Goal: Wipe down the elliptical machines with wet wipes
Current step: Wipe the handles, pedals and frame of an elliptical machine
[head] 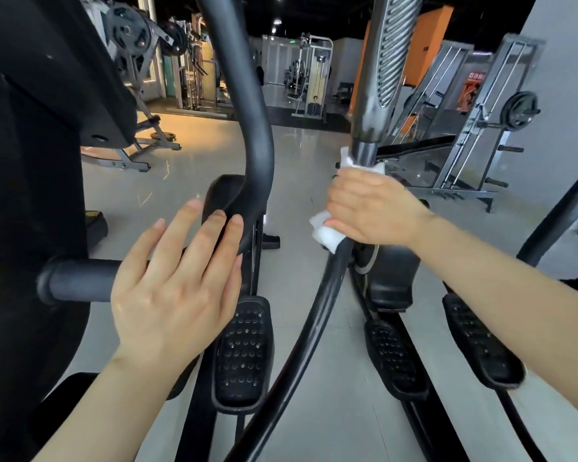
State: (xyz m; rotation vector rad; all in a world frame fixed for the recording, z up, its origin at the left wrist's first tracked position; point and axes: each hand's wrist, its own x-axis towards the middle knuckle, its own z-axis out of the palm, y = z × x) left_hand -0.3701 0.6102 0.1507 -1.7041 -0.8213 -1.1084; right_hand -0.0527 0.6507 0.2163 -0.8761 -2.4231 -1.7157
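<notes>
Right hand (371,208) is wrapped tight around the swing arm (317,315) of the elliptical on the right, fingers curled all the way round with a white wet wipe (324,233) bunched between palm and bar. Bits of the wipe poke out both ends of the fist: a crumpled corner above the knuckles, right under the ribbed grey handle grip (389,61), and a fatter wad below the pinky side. So the wipe sits on the bare black tube just below that grip.

Left hand (177,288) is loose, fingers straight and slightly fanned, holding nothing. It hangs in front of the short black handlebar (77,278) of the left machine, fingertips up by the curved black arm (247,128); can't tell if it actually touches either one.

Studded foot pedals (242,355) sit below both hands on the pale grey floor (301,181), and weight racks (481,128) stand at the back right
</notes>
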